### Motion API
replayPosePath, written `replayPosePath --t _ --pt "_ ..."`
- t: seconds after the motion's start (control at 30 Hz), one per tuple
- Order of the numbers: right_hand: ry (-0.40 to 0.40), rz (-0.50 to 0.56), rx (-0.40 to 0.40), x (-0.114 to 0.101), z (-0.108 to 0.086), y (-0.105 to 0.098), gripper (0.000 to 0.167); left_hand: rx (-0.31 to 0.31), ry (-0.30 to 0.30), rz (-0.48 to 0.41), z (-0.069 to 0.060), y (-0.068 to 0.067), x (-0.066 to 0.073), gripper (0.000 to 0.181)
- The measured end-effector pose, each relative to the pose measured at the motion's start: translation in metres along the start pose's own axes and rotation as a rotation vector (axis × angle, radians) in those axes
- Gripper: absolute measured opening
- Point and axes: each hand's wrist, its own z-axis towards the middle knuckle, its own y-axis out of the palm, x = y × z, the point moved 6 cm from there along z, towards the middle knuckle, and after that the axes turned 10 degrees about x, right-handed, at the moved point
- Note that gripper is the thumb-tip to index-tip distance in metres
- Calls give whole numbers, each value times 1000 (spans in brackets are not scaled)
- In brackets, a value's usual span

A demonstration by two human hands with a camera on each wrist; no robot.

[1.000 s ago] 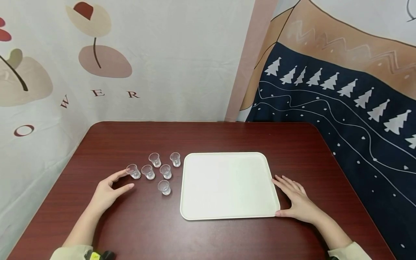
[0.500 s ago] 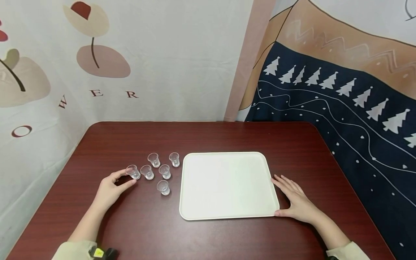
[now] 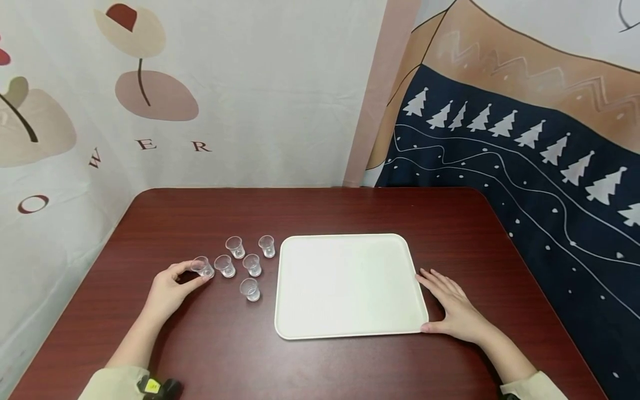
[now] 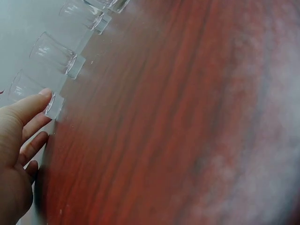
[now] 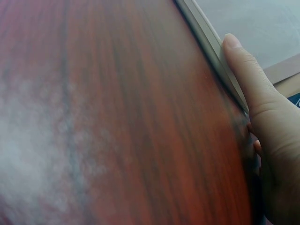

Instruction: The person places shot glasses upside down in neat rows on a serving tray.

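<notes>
My left hand (image 3: 167, 291) pinches the leftmost small clear glass (image 3: 202, 267) between thumb and fingers. That glass stands upright on the table, its thick base beside my thumb (image 4: 30, 107) in the left wrist view. Several like glasses are grouped to its right; the nearest glass (image 3: 225, 266) is a short gap away, and the front glass (image 3: 249, 289) stands closest to me. My right hand (image 3: 455, 311) rests against the right edge of the white rectangular tray (image 3: 350, 286), fingers extended, thumb touching its near right corner. Nothing lies on the tray.
The dark red wooden table (image 3: 320, 366) has rounded far corners. Two glasses stand farther back, one glass (image 3: 267, 246) close to the tray's left edge. A patterned cloth (image 3: 280, 111) hangs behind the table, and a dark blue cloth (image 3: 500, 161) hangs at the right.
My left thumb has closed in on the leftmost glass, and the hand has moved slightly toward it. My right hand and the tray have stayed as they were; the whole view shifts slightly.
</notes>
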Motion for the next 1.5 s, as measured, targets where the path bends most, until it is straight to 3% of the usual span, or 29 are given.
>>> replayPosePath --t 0.37,0.73,0.9,1.2,1.5 --pt "5 1 0 -1 0 1 107 94 -17 -5 -1 -25 11 35" --pt "6 -1 1 0 0 0 107 180 26 -77 -4 -38 42 34" --pt "8 0 5 -1 0 0 107 202 42 -137 -4 -35 67 35" --pt "-6 -8 11 -1 0 -1 107 212 121 -250 -11 -34 143 32" --pt "-9 -14 16 -1 0 0 107 137 229 -384 -14 -15 178 32"
